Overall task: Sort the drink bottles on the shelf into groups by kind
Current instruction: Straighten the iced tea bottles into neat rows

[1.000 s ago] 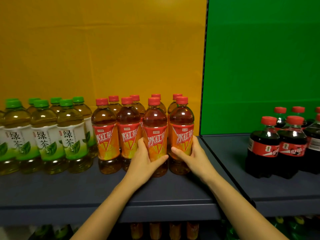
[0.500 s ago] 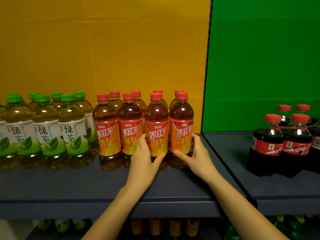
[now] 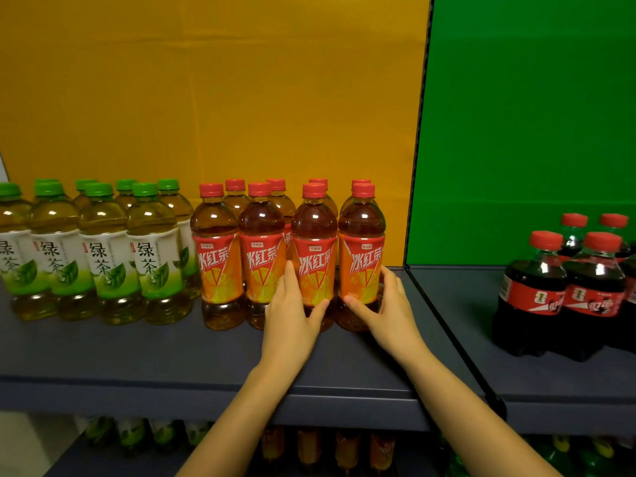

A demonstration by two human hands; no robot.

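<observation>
The shelf (image 3: pixel 137 356) has a bare strip between the bottle row and its front edge. A black divider (image 3: pixel 444 321) bounds it at right, and cola bottles (image 3: pixel 533 294) stand beyond it, well apart. Green tea bottles (image 3: pixel 103 256) fill the left and iced tea bottles (image 3: pixel 220 266) the centre. All stand upright, caps up, labels facing the camera. The left hand (image 3: pixel 292 318) cups the third front bottle (image 3: pixel 315 235), fingers together on its left flank, thumb across the front. The right hand (image 3: pixel 389 311) cups the fourth front bottle (image 3: pixel 361 235) from the right, near the divider.
</observation>
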